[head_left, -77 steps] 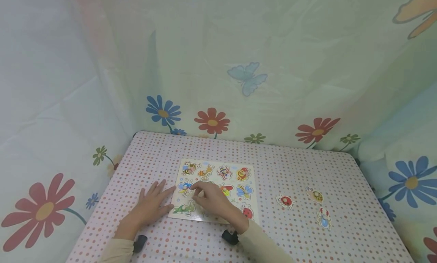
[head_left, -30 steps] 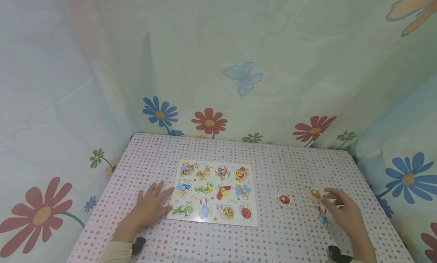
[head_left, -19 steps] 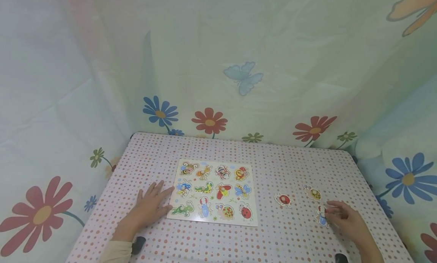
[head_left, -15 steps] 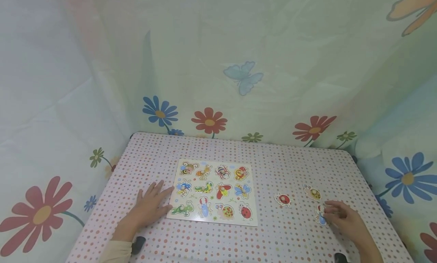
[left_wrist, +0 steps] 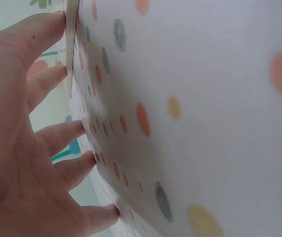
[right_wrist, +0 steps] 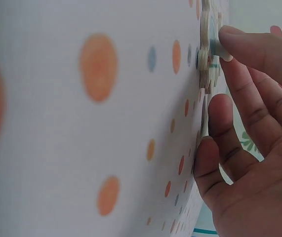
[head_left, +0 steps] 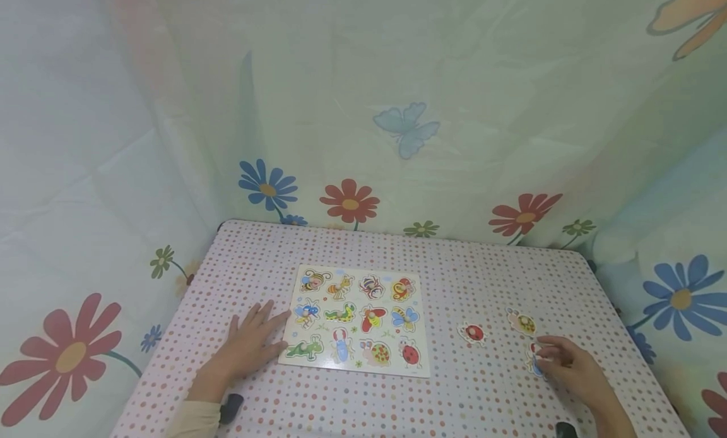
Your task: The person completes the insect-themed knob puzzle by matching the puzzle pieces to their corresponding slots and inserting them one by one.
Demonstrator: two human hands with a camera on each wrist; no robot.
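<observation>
My left hand (head_left: 247,343) lies with spread fingers at the left edge of a wooden insect puzzle board (head_left: 420,367). In the left wrist view its thumb and a finger touch the board's edge (left_wrist: 72,29), and the other fingertips rest on the cloth. At the right, my right hand (head_left: 573,365) pinches the small knob (right_wrist: 221,50) of a blue stag beetle puzzle piece (head_left: 532,366) between thumb and index finger. The hand partly covers that piece, which lies flat at the tablecloth. Its other fingers curl loosely near the cloth.
A snail puzzle piece (head_left: 521,322) lies just beyond the right hand, and a ladybug piece (head_left: 472,332) lies between it and the board. Dotted cloth covers the table (head_left: 454,400). A flowered curtain (head_left: 318,110) hangs behind and at both sides.
My right hand has left the board, passed by the snail piece and come to the stag beetle piece, where its fingers close on the knob. My left hand stays put.
</observation>
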